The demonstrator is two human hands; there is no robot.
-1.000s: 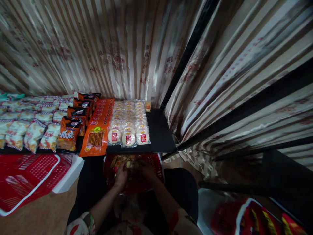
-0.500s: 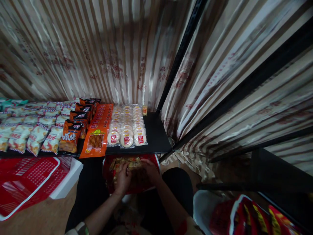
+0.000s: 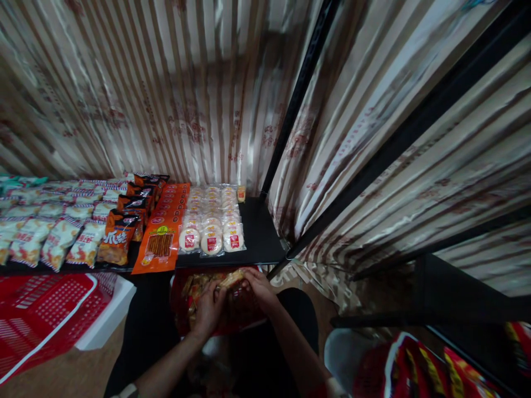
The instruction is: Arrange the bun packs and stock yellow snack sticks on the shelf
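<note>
Far left of the orange snack-stick packet (image 3: 161, 229): white-and-orange snack bags (image 3: 85, 243) in rows on the black shelf (image 3: 265, 235); perforated red basket with white handle (image 3: 62, 298) lower down. Just left of the packet: black-and-orange snack bags (image 3: 118, 237) in a file. The packet's near end overhangs the shelf edge.

Below and right of the packet: 2nd red basket (image 3: 251, 314) between dark-clad legs, gold-wrapped snacks inside. Left hand (image 3: 209, 309), fingers curled on the left end of a gold-wrapped snack (image 3: 230, 280) above that basket; count of pieces in the grip unclear. Immediately right of the packet, 3 columns of clear-wrapped round crackers (image 3: 211, 237). Right hand (image 3: 260, 290) pinching the snack's right end. Far lower right of the packet: red-and-yellow bags (image 3: 427, 367).
</note>
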